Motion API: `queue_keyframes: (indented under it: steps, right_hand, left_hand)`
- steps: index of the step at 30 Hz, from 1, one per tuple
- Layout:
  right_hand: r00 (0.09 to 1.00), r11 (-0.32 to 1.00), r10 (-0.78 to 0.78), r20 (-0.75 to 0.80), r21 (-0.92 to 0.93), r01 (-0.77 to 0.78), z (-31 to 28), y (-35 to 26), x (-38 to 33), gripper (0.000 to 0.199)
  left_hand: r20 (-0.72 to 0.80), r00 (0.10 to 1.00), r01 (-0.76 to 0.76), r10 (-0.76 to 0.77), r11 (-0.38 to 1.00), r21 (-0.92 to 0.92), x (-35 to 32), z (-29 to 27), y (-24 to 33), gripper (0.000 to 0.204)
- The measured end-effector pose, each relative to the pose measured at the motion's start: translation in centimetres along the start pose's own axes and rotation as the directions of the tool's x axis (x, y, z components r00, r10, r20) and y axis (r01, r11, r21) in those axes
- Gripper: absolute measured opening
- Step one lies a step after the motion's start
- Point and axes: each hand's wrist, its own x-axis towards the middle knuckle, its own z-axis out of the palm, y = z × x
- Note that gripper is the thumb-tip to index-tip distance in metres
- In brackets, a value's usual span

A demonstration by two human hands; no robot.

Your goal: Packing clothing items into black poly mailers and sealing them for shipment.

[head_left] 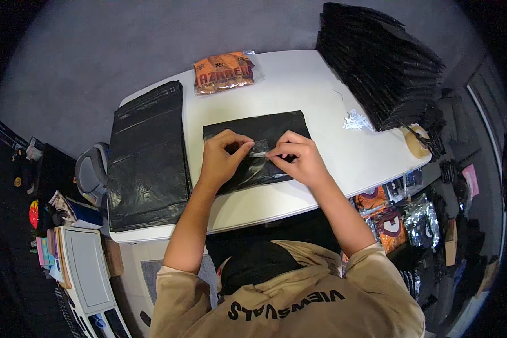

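A black plastic mailer bag (276,127) lies flat on the white table (332,163) in front of me. My left hand (219,158) and my right hand (298,158) rest on its near half, both pinching a thin clear strip (259,149) at the bag's flap between thumb and fingers. The strip stretches between the two hands.
A stack of flat black bags (146,158) lies at the table's left. A tall pile of black bags (383,62) stands at the far right. An orange packaged garment (224,72) sits at the far edge. Crumpled clear strips (356,120) and a tape roll (416,141) lie right.
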Motion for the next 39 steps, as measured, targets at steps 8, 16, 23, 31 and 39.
queue_keyframes:
  steps: [8,16,23,31,39]
  right_hand:
    - [1.000,1.000,0.001,-0.023,-0.015,-0.001,-0.02,-0.04,-0.11,0.014]
    - [1.000,0.999,-0.001,-0.011,-0.040,0.001,0.04,0.06,-0.32,0.013]
    - [0.999,0.997,0.028,0.033,-0.071,-0.025,-0.14,-0.12,-0.38,0.013]
    - [0.996,0.996,0.046,0.075,-0.080,-0.040,-0.14,-0.18,-0.50,0.013]
    - [0.991,0.994,0.076,0.107,-0.086,-0.067,-0.16,-0.32,-0.46,0.012]
  left_hand:
    - [0.010,1.000,-0.014,0.013,0.998,0.055,-0.13,0.09,-0.18,0.011]
    - [0.032,0.999,0.019,-0.021,0.998,0.065,-0.07,0.29,-0.35,0.012]
    - [0.091,0.995,0.039,-0.052,0.989,0.141,-0.07,0.19,-0.48,0.012]
    - [0.105,0.994,-0.014,-0.002,0.989,0.145,0.15,0.45,-0.60,0.011]
    - [0.117,0.992,-0.068,0.046,0.979,0.192,0.20,0.67,-0.82,0.011]
